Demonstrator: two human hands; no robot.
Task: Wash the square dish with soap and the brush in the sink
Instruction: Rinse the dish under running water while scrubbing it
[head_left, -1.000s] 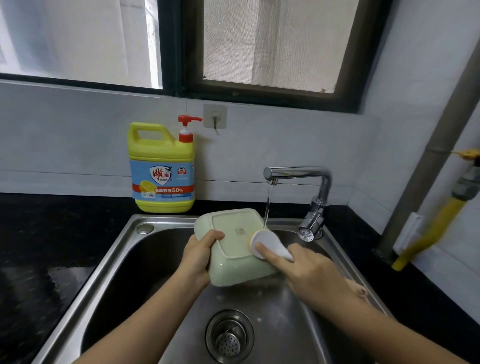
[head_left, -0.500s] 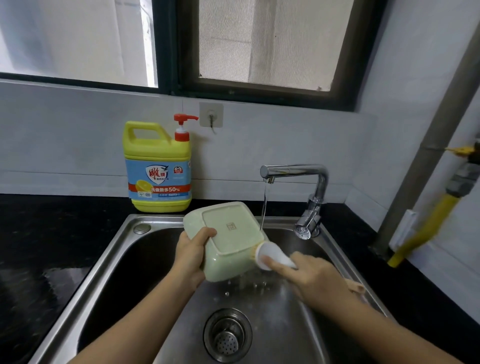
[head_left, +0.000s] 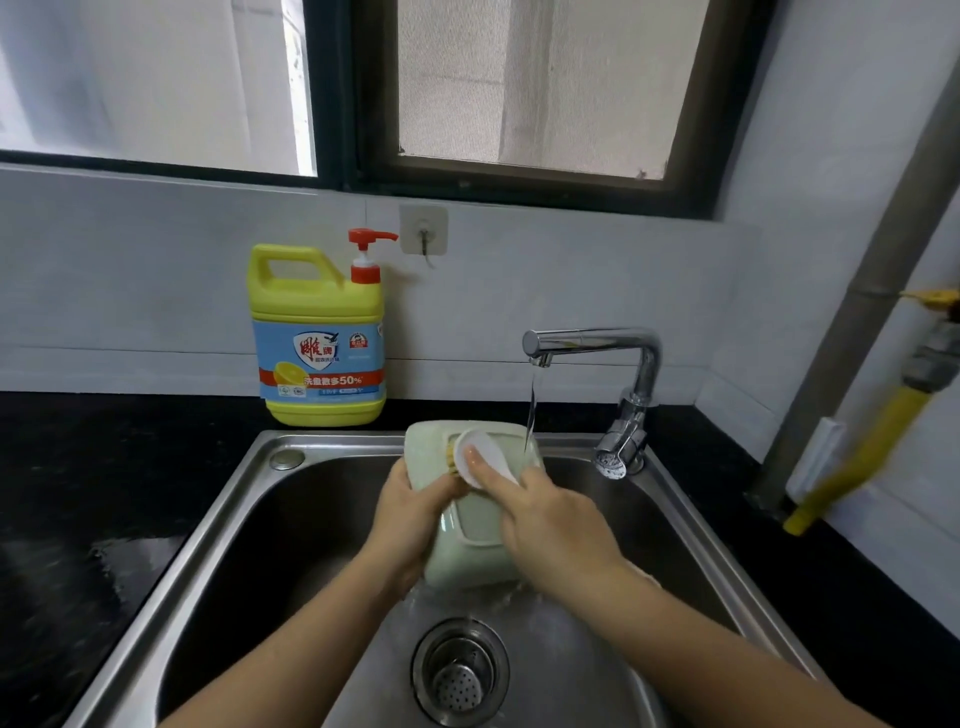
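Observation:
The pale green square dish (head_left: 470, 558) is held upside down and tilted over the steel sink (head_left: 218, 525), its base toward me. My left hand (head_left: 410, 506) grips its left rim. My right hand (head_left: 550, 525) holds the white brush (head_left: 480, 457), whose yellow bristles press on the upper left of the dish's base. A thin stream of water falls from the chrome faucet (head_left: 592, 345) onto the dish's far right edge. The yellow soap bottle (head_left: 319, 338) with a red pump stands on the counter behind the sink.
The drain strainer (head_left: 460, 673) lies below the dish. Black counter (head_left: 78, 467) runs on both sides of the sink. A grey pipe (head_left: 852, 306) and a yellow hose (head_left: 857, 462) stand at the right wall. A wall hook (head_left: 423, 231) hangs beside the bottle's pump.
The brush moved from the dish's right side up across its base to the upper left. The dish tipped more upright and shifted a little toward the faucet stream.

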